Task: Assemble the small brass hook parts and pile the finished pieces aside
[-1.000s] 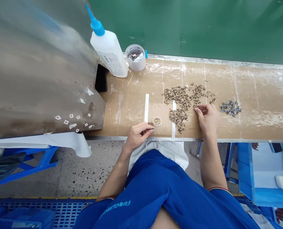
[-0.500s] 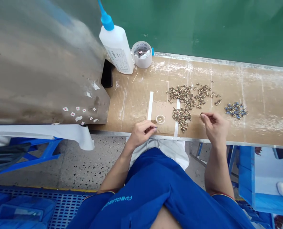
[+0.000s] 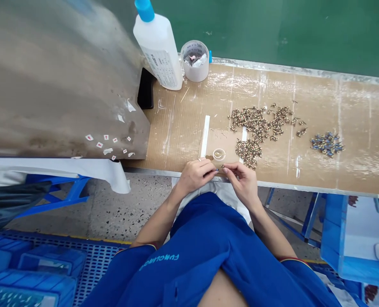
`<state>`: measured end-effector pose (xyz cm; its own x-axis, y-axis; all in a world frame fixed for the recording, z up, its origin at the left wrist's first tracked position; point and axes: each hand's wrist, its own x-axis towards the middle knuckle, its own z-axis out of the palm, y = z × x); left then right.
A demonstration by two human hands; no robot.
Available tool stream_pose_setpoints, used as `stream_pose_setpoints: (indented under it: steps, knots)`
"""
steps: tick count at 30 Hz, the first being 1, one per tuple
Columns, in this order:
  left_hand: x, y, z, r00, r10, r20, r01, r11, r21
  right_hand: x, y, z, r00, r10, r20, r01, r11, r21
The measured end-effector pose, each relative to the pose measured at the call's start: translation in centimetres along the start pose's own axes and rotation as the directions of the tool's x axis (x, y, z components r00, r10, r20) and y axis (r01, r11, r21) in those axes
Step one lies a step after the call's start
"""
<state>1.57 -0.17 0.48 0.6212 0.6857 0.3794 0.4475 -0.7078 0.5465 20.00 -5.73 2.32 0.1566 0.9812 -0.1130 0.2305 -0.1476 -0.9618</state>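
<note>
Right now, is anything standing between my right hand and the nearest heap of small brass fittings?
Nothing visible does: the right hand sits just in front of the heap; only a flat white tape strip lies partly under it.

Rough cardboard surface (image 3: 358, 102), shiny metal fittings (image 3: 248, 152)

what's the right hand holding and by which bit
The right hand pinches a tiny metal fitting in its fingertips; too small to tell by which part. The left hand is beside it; whether it holds anything is unclear.

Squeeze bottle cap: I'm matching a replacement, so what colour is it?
The cap is bright blue, best seen in the head view.
</note>
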Motion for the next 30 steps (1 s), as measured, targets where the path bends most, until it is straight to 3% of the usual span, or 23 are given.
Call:
stream_pose_setpoints:
  steps: [6,11,18,25,30]
  knots:
    - [-0.16,-0.18,0.03,1.0,0.014,0.02,-0.014,1.0,0.014,-0.15,0.33,0.55,0.996,0.078,0.052,-0.081,0.995,0.054]
    - [-0.27,-0.28,0.05,0.998,-0.012,0.068,0.012,1.0,-0.002,-0.03,0.29,0.43,0.994,0.074,0.08,-0.076,0.997,0.028]
    - [-0.22,-0.27,0.04,0.999,0.0,0.038,0.001,0.999,-0.039,0.24,0.23,0.3,0.99,0.078,0.121,-0.08,0.997,0.009]
    - [-0.33,-0.54,-0.32,0.993,-0.049,0.103,0.072,0.972,-0.225,0.35,0.1,0.39,0.985,0.031,0.171,-0.033,0.999,0.008]
    - [-0.41,-0.65,-0.59,0.989,-0.047,0.14,0.081,0.965,-0.25,0.71,-0.24,0.11,0.965,-0.007,0.261,0.024,0.998,-0.065]
